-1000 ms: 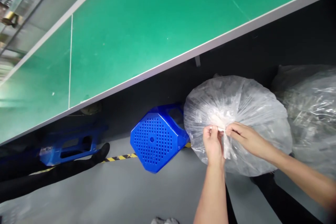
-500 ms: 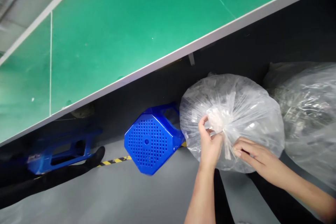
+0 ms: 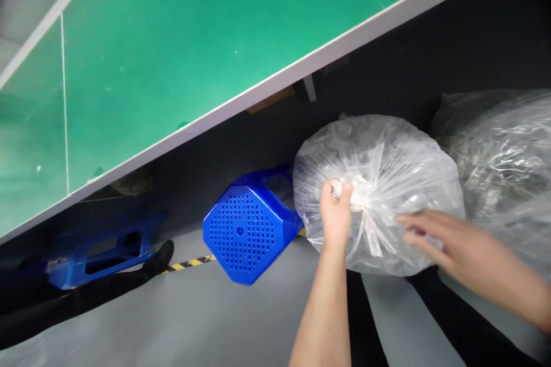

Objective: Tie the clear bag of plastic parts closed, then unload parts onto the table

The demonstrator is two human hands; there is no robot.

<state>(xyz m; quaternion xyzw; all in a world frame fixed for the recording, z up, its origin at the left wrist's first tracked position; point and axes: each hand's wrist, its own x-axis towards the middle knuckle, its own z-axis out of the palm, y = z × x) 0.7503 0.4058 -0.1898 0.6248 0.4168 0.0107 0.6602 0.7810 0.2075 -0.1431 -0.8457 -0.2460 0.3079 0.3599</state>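
Note:
A large clear plastic bag (image 3: 413, 178) stands on the floor, its top gathered and tied in a knot near the middle. My left hand (image 3: 336, 212) is closed around the bunched neck of the bag, left of the knot. Over the bag's right side is my right hand (image 3: 443, 238), slightly blurred, with thumb and fingers apart and nothing between them. Loose ends of a whitish tie (image 3: 375, 243) hang from the knot between the two hands.
A blue plastic stool (image 3: 241, 232) stands left of the bag. Another clear bag (image 3: 512, 160) is at the right. The green table (image 3: 193, 40) spans the top. A second blue stool (image 3: 103, 252) and a person's dark shoe (image 3: 163, 256) are lower left.
My right hand has let go of the tie end and moved right and slightly up. My left hand has shifted up-left and closed on the gathered neck.

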